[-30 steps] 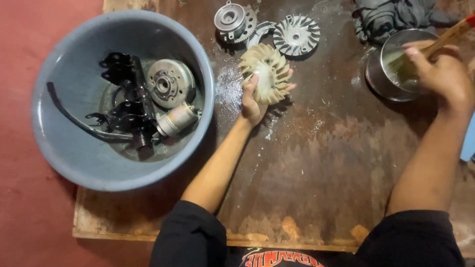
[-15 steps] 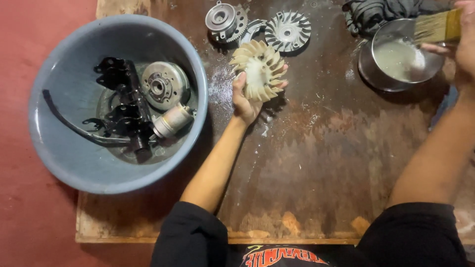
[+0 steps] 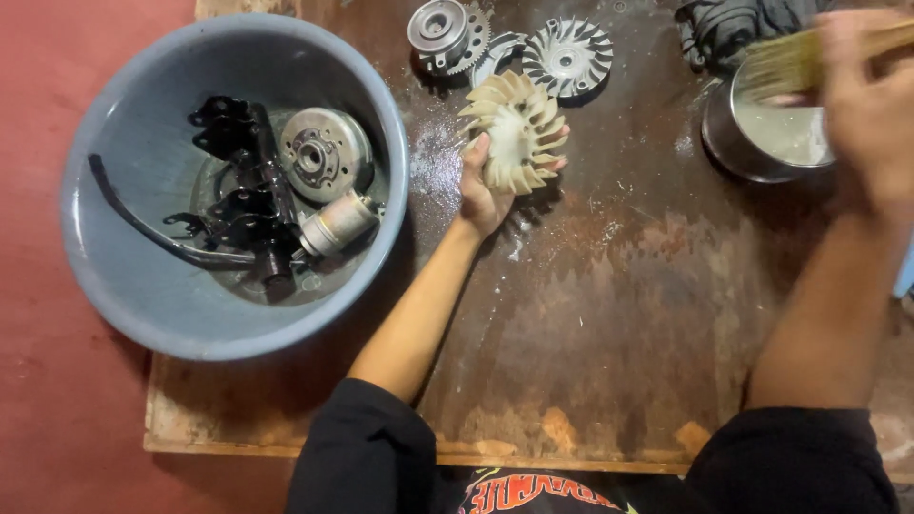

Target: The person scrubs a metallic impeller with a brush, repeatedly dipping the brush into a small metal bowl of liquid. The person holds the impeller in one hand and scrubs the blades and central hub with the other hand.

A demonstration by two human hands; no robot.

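Board: a wide, worn wooden board (image 3: 609, 314) is lying on the red floor (image 3: 57, 419), its brown surface looking stained, wet and speckled with pale flecks.
Basin: a big round grey-blue basin (image 3: 124, 276) is sitting on the board's left end, overhanging onto the floor.
Basin contents: black metal brackets (image 3: 238, 190), a round grey rotor (image 3: 319, 152), a small silver cylinder (image 3: 335, 226) and a curved black strip (image 3: 143, 224) are lying together in its bottom.
Metal bowl: a shiny round bowl (image 3: 738, 148) is standing at the board's far right, holding a cloudy pale liquid.
Dark cloth: a crumpled dark cloth (image 3: 728, 24) is lying just behind the bowl.
Cream fan: a cream plastic fan wheel (image 3: 514, 128) with curved blades all round a plain hub is being held at the middle of the board's far side, tilted so the blades are facing up; it is looking grimy and yellowed.
Left hand: the left hand (image 3: 484, 195) is gripping the fan from below, thumb on its left edge and fingertips wrapping its right rim.
Silver fan: a metal finned disc (image 3: 568, 57) is lying flat just beyond the cream one.
Gear part: a silver toothed hub (image 3: 446, 33) is resting to its left.
Right hand: the right hand (image 3: 871, 105), blurred, is closing around the handle of a paintbrush.
Paintbrush: the pale bristles (image 3: 776, 67) are hanging over the bowl's rim.
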